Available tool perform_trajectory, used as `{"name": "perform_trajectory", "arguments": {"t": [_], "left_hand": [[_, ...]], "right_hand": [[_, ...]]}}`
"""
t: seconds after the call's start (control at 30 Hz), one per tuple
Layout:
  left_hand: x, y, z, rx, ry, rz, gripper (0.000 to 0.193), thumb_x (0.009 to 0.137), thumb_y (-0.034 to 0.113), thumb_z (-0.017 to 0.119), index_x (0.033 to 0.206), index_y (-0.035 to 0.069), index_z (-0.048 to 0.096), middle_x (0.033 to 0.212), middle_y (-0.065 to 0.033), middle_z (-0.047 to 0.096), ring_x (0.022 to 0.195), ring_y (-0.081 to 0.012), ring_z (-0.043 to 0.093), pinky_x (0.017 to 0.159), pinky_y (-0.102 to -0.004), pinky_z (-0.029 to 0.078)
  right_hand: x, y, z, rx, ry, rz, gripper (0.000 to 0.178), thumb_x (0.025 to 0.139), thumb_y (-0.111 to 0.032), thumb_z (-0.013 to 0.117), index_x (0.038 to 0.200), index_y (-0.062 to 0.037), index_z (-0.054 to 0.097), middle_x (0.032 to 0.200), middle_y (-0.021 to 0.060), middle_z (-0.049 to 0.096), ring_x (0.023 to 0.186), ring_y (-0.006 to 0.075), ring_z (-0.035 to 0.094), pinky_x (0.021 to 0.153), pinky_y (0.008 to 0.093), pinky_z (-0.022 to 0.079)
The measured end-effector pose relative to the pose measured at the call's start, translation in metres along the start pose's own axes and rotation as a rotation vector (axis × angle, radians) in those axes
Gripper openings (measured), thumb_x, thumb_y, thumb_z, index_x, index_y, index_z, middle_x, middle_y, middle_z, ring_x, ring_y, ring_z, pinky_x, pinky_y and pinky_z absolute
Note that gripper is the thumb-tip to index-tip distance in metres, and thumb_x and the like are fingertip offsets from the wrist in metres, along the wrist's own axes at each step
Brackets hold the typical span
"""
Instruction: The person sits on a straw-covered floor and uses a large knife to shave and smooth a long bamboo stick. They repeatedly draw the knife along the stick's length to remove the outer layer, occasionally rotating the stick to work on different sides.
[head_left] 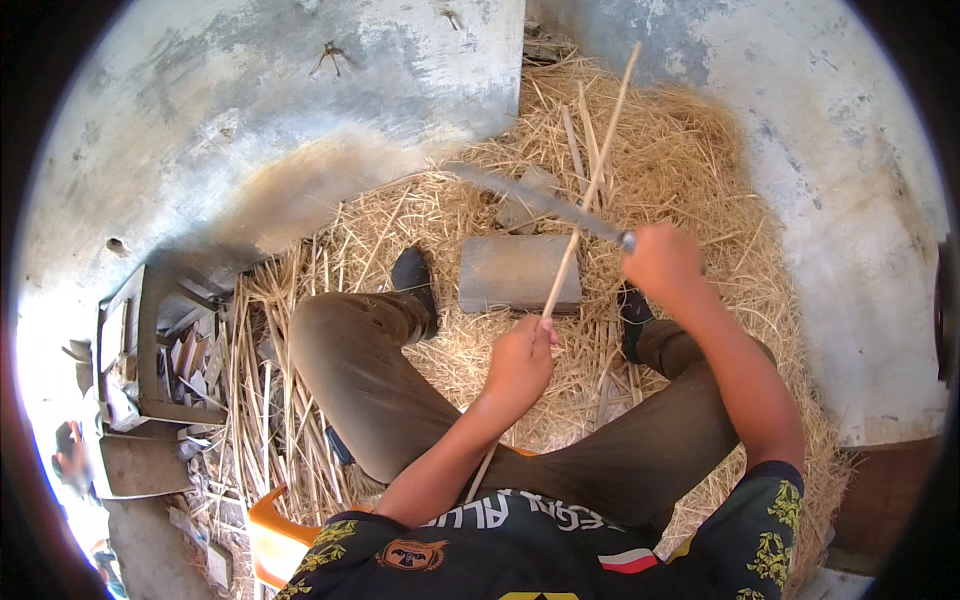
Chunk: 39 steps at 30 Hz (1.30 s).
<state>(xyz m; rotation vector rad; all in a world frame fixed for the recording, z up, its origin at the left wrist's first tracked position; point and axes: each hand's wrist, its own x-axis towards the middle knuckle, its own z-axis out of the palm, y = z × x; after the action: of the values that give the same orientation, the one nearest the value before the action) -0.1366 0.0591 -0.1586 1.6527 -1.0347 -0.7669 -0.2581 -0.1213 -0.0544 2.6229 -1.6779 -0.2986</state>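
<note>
My left hand (522, 362) is closed around the lower part of a long, thin strip of pale wood or bamboo (610, 130). The strip slants up and away to the right, its near end running back toward my shirt. In my right hand (663, 265) is the handle of a long-bladed knife (540, 198). Its blade points left across the strip and is blurred toward the tip; whether its edge touches the strip I cannot tell. Between my feet a wooden block (515, 272) lies below the strip.
Pale shavings (690, 140) cover the floor around my feet. Several loose strips (265, 370) are piled at the left, beside a wooden frame (150, 350) holding scraps. An orange plastic seat (275, 530) shows beside me. Worn walls (300, 110) stand ahead and right. A person (70, 455) is at the far left edge.
</note>
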Motion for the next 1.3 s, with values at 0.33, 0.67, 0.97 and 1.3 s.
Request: {"name": "perform_trajectory", "arguments": {"t": [0.33, 0.67, 0.97, 1.3], "left_hand": [[-0.003, 0.000, 0.003, 0.152, 0.044, 0.063, 0.027, 0.104, 0.021, 0.048, 0.090, 0.001, 0.059, 0.069, -0.0210, 0.062, 0.065, -0.0395, 0.064, 0.059, -0.0441, 0.047], [-0.008, 0.023, -0.010, 0.036, -0.010, 0.044, 0.031, 0.106, 0.025, 0.047, 0.088, 0.003, 0.059, 0.059, -0.0046, 0.048, 0.052, -0.0140, 0.048, 0.051, -0.0326, 0.038], [-0.003, 0.040, -0.030, -0.722, -0.280, -0.451, 0.034, 0.108, 0.039, 0.043, 0.088, 0.012, 0.046, 0.061, 0.0074, 0.028, 0.045, -0.0037, 0.024, 0.041, -0.0224, 0.017], [-0.011, 0.050, -0.020, -0.728, -0.326, -0.473, 0.034, 0.107, 0.041, 0.045, 0.086, 0.014, 0.042, 0.062, 0.0067, 0.027, 0.044, -0.0038, 0.021, 0.040, -0.0235, 0.015]], "right_hand": [[0.035, 0.056, 0.028, 0.220, 0.266, 0.063, 0.017, 0.076, -0.020, 0.067, 0.084, -0.0066, 0.074, 0.078, 0.0200, 0.071, 0.074, 0.0351, 0.071, 0.068, 0.0460, 0.056], [0.050, 0.053, -0.009, 0.265, 0.168, 0.081, 0.026, 0.084, -0.025, 0.065, 0.092, -0.0011, 0.072, 0.081, 0.0191, 0.071, 0.077, 0.0325, 0.072, 0.070, 0.0455, 0.056], [0.025, 0.030, 0.004, 0.256, 0.269, -0.098, 0.025, 0.083, -0.029, 0.065, 0.084, -0.0057, 0.074, 0.072, 0.0144, 0.070, 0.068, 0.0323, 0.071, 0.067, 0.0462, 0.057], [0.053, 0.056, 0.023, 0.119, 0.290, -0.204, 0.019, 0.076, -0.029, 0.070, 0.077, -0.0099, 0.071, 0.065, 0.0104, 0.067, 0.061, 0.0253, 0.069, 0.059, 0.0435, 0.054]]}}
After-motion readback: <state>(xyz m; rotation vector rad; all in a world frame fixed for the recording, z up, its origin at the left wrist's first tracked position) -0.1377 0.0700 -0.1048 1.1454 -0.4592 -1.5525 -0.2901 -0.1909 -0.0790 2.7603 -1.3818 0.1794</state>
